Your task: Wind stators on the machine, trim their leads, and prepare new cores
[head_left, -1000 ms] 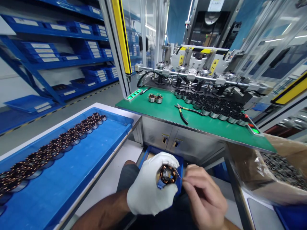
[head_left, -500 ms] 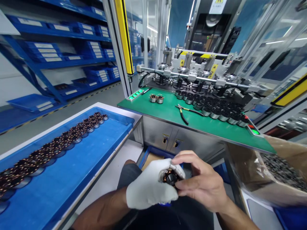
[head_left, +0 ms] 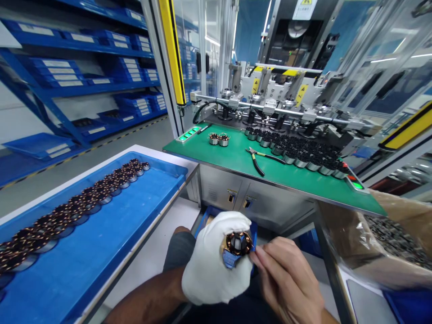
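Observation:
My left hand [head_left: 218, 261], in a white glove, is wrapped around a motor stator [head_left: 239, 243] with copper windings. The stator's round opening faces up toward me, above my lap. Bare and close by on the right is my right hand [head_left: 288, 272], its thumb and fingertips pinched together at the stator's lower right edge. Whatever lies between those fingertips is too small to make out. Farther forward, two wound stators [head_left: 219, 139] stand side by side on the green mat [head_left: 216, 155].
Cutting pliers [head_left: 258, 159] lie on the mat beside rows of black-topped stators [head_left: 300, 150]. To the left, a blue tray [head_left: 135, 211] holds many copper-wound stators [head_left: 84, 200]. Behind the mat stands a machine [head_left: 270, 99]; at right is a cardboard box [head_left: 357, 234] of small parts.
My right hand has moved down and right from the stator's top to its lower right edge, fingers now pinched. My left hand has turned slightly, keeping hold of the stator.

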The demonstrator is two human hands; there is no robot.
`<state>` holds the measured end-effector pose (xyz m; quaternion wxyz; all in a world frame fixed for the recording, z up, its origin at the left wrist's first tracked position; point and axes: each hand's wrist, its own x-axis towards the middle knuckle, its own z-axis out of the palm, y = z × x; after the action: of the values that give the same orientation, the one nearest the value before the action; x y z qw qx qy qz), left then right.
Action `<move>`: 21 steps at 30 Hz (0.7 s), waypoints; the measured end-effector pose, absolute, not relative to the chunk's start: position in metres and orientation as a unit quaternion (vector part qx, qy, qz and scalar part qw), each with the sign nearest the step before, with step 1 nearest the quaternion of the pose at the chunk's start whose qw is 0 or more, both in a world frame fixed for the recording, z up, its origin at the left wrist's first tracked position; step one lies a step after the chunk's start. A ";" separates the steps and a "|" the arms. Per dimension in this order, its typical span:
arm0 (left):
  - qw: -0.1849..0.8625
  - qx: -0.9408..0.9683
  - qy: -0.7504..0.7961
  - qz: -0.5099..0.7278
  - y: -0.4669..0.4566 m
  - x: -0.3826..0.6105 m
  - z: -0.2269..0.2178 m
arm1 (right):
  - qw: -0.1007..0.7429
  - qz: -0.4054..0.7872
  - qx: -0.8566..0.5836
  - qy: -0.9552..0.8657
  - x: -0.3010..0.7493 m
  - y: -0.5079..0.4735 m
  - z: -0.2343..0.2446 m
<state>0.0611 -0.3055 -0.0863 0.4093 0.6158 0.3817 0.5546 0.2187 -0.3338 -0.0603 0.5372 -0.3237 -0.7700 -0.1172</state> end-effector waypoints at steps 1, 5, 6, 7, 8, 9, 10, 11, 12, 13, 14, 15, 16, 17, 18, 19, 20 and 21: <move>0.418 0.611 0.372 0.560 -0.306 0.062 -0.089 | 0.543 -0.098 -0.329 -0.766 0.216 -0.333 -0.062; 0.463 0.585 0.311 0.589 -0.307 0.065 -0.088 | 0.597 0.035 -0.380 -0.706 0.205 -0.331 -0.068; 0.475 0.580 0.298 0.591 -0.307 0.065 -0.085 | 0.610 0.063 -0.385 -0.689 0.203 -0.330 -0.070; 0.490 0.574 0.287 0.590 -0.305 0.063 -0.082 | 0.619 0.079 -0.383 -0.681 0.203 -0.328 -0.071; 0.505 0.562 0.282 0.591 -0.303 0.060 -0.079 | 0.622 0.085 -0.376 -0.681 0.204 -0.327 -0.071; 0.522 0.547 0.285 0.589 -0.299 0.056 -0.076 | 0.620 0.085 -0.368 -0.688 0.206 -0.326 -0.071; 0.546 0.538 0.294 0.572 -0.295 0.052 -0.074 | 0.615 0.083 -0.360 -0.696 0.208 -0.324 -0.071; 0.580 0.533 0.302 0.537 -0.290 0.047 -0.073 | 0.608 0.083 -0.354 -0.706 0.211 -0.323 -0.070; 0.628 0.536 0.300 0.478 -0.285 0.042 -0.073 | 0.601 0.084 -0.349 -0.714 0.213 -0.322 -0.069; 0.680 0.543 0.292 0.397 -0.280 0.037 -0.074 | 0.593 0.086 -0.344 -0.723 0.216 -0.322 -0.068; 0.723 0.554 0.273 0.309 -0.277 0.034 -0.075 | 0.585 0.086 -0.338 -0.732 0.218 -0.322 -0.067; 0.751 0.562 0.252 0.238 -0.275 0.031 -0.077 | 0.575 0.081 -0.334 -0.742 0.219 -0.322 -0.066; 0.765 0.564 0.236 0.204 -0.273 0.029 -0.078 | 0.565 0.070 -0.333 -0.752 0.220 -0.322 -0.065; 0.767 0.565 0.228 0.203 -0.274 0.029 -0.080 | 0.553 0.054 -0.339 -0.759 0.221 -0.322 -0.065; 0.764 0.560 0.226 0.227 -0.275 0.030 -0.081 | 0.546 0.036 -0.350 -0.760 0.221 -0.322 -0.064; 0.763 0.546 0.227 0.263 -0.276 0.031 -0.082 | 0.544 0.022 -0.366 -0.755 0.220 -0.322 -0.064; 0.769 0.523 0.219 0.296 -0.278 0.034 -0.083 | 0.548 0.015 -0.382 -0.744 0.219 -0.322 -0.063; 0.776 0.497 0.205 0.330 -0.281 0.037 -0.083 | 0.556 0.019 -0.396 -0.731 0.218 -0.321 -0.062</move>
<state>0.0366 -0.2808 -0.0832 0.7761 0.4966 0.2049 0.3302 0.2179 -0.3215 -0.0619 0.5562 -0.3955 -0.7306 0.0189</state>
